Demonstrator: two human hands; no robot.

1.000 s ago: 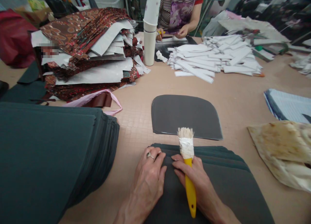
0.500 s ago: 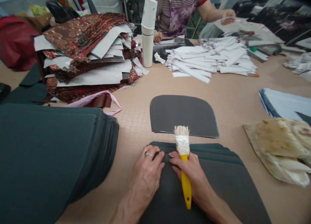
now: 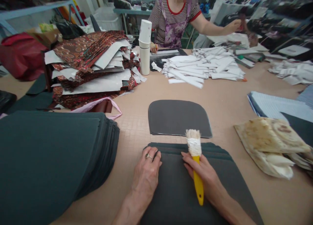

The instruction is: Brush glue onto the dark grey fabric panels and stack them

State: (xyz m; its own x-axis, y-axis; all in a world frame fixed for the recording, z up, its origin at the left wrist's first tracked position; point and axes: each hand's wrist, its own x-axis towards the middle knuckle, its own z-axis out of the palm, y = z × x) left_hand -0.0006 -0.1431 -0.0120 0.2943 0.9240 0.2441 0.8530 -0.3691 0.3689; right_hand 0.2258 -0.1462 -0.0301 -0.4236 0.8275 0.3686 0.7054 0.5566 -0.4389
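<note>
A fanned stack of dark grey-green sheets with a rounded corner lies right in front of me. My left hand, a ring on one finger, has its bent fingers at the far left corner of these sheets, gripping their edge. Over the right part of the stack, my right hand holds a flat paintbrush with a yellow handle. The brush points away from me, its pale bristles up near the far edge of the stack; white tape or coating covers its ferrule. Beyond it lies a smaller dark grey rounded panel pile.
At left stands a thick pile of dark green sheets, behind it patterned brown pieces. White strips, stacked white cups, a stained cloth bundle and papers surround the area. A co-worker sits opposite.
My right hand has slid right with the brush, away from my left hand, which stays at the stack's corner. The view has tilted up; the co-worker's arm is stretched farther out.
</note>
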